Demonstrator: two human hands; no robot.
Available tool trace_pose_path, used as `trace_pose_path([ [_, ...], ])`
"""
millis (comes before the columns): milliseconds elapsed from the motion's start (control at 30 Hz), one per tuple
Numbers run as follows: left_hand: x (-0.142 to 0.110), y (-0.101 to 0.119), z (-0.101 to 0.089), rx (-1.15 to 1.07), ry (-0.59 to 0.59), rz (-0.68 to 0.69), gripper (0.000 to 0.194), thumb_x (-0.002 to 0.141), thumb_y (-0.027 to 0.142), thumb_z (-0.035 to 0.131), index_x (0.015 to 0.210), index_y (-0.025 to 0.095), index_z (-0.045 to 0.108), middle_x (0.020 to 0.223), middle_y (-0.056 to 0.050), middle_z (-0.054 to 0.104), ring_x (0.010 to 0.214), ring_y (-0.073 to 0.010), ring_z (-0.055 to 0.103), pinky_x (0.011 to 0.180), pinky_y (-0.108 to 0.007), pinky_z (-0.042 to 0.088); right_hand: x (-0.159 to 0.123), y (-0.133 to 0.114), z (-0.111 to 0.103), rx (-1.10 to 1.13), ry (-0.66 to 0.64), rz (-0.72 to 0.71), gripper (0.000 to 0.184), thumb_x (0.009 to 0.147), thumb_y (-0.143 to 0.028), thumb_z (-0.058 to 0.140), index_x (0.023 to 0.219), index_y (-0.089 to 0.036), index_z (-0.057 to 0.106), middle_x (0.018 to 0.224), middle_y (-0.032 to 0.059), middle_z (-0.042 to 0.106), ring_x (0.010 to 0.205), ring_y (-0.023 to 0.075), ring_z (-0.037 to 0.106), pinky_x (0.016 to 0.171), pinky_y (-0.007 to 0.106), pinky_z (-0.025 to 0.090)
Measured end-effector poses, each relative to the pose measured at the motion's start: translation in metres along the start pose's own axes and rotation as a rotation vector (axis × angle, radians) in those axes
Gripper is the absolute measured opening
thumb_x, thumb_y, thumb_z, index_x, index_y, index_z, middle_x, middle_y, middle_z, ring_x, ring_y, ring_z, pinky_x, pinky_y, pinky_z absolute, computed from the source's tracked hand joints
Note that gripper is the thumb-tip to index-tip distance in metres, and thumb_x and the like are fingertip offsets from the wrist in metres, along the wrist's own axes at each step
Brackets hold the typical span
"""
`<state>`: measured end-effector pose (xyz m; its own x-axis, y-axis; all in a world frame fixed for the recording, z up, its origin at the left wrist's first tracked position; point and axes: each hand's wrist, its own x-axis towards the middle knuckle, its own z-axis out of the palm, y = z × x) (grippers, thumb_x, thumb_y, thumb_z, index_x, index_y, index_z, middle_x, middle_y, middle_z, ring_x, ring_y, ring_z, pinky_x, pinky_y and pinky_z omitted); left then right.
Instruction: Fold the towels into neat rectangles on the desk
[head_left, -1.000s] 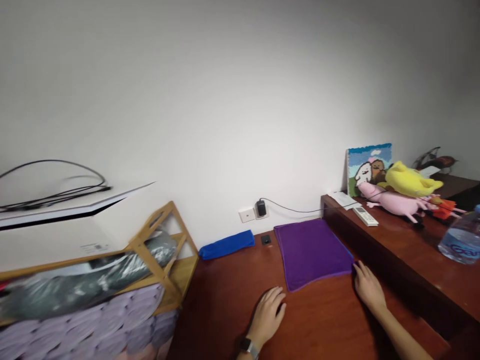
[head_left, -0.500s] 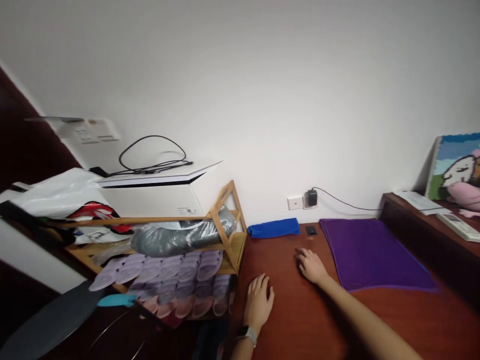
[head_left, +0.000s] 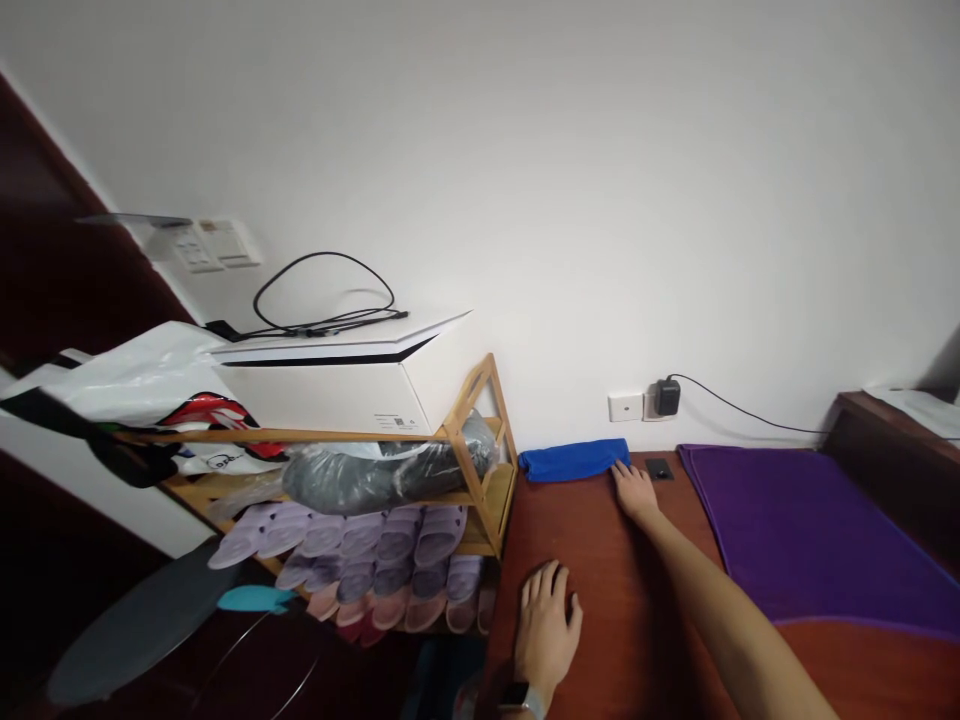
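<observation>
A folded blue cloth [head_left: 571, 461] lies along the wall at the back left of the brown wooden table. At its right end is my right hand [head_left: 636, 491], fingertips touching the cloth's edge and fingers reaching forward; no firm hold is visible. My left hand [head_left: 547, 622] rests palm down on the table near its left edge, fingers loosely spread and holding nothing. A watch [head_left: 521, 697] is on the left wrist. To the right, a purple cloth [head_left: 817, 535] is spread flat on the table.
Left of the table stands a wooden rack [head_left: 480, 470] with a white box [head_left: 330, 395], a plastic-wrapped roll [head_left: 375, 478] and several clogs [head_left: 439, 535]. A black charger [head_left: 667, 397] is plugged into the wall. A raised ledge [head_left: 862, 460] borders the right side.
My right hand has gone from the purple cloth's corner across to the blue cloth's right end. The left hand stays low on the table. The view has turned left.
</observation>
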<state>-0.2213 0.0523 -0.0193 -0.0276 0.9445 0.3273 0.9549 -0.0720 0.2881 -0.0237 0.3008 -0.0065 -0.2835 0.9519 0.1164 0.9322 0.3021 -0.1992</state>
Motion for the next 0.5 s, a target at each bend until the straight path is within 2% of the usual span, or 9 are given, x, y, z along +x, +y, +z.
trace_pose_path([
  [133,0.001,0.0,0.0,-0.001,-0.001,-0.003,0.043,0.094,0.019,0.05,0.135,0.018,0.065,0.142,-0.01,0.065,0.134,-0.0278,0.057,0.116,-0.048,0.044,-0.004,-0.006,-0.004,0.103,0.05,-0.02,0.055,0.096,-0.004,0.032,0.141,-0.012,0.063,0.151,0.0208,0.059,0.13,0.0308,0.058,0.11,0.044,0.04],
  [233,0.001,-0.002,0.002,-0.002,0.007,-0.002,0.043,0.093,0.019,0.051,0.134,0.019,0.066,0.141,-0.01,0.066,0.133,-0.0276,0.057,0.117,-0.048,0.044,-0.024,-0.013,-0.008,0.208,0.075,-0.055,0.04,0.097,-0.014,0.042,0.122,-0.013,0.073,0.126,0.0205,0.073,0.117,0.0301,0.065,0.104,0.04,0.044],
  [300,0.002,-0.003,0.004,-0.006,0.018,0.003,0.043,0.093,0.019,0.051,0.133,0.019,0.066,0.14,-0.01,0.066,0.133,-0.0276,0.057,0.117,-0.048,0.043,-0.05,-0.018,-0.009,0.27,0.08,-0.087,0.031,0.096,-0.02,0.048,0.11,-0.017,0.075,0.11,0.0149,0.077,0.106,0.0277,0.068,0.098,0.036,0.048],
  [367,0.002,-0.004,0.008,-0.018,0.034,0.008,0.042,0.092,0.018,0.051,0.132,0.02,0.066,0.139,-0.01,0.067,0.133,-0.0274,0.057,0.117,-0.048,0.043,-0.085,-0.025,-0.009,0.391,0.088,-0.123,0.027,0.095,-0.026,0.05,0.104,-0.021,0.075,0.103,0.0093,0.078,0.098,0.0247,0.07,0.092,0.033,0.05],
  [433,0.004,-0.005,0.009,-0.043,0.05,0.008,0.042,0.092,0.018,0.052,0.13,0.02,0.067,0.138,-0.01,0.067,0.131,-0.0276,0.058,0.116,-0.048,0.043,-0.123,-0.031,-0.012,0.665,0.121,-0.1,0.028,0.095,-0.038,0.053,0.101,-0.022,0.075,0.098,0.007,0.078,0.09,0.0237,0.071,0.086,0.032,0.052],
  [500,0.006,-0.003,0.006,-0.096,0.067,0.006,0.04,0.09,0.018,0.052,0.126,0.02,0.07,0.136,-0.011,0.068,0.129,-0.0288,0.059,0.115,-0.05,0.043,-0.159,-0.037,-0.025,1.034,0.15,0.009,0.037,0.089,-0.055,0.064,0.094,-0.021,0.077,0.093,0.0077,0.078,0.084,0.0242,0.07,0.08,0.033,0.052],
])
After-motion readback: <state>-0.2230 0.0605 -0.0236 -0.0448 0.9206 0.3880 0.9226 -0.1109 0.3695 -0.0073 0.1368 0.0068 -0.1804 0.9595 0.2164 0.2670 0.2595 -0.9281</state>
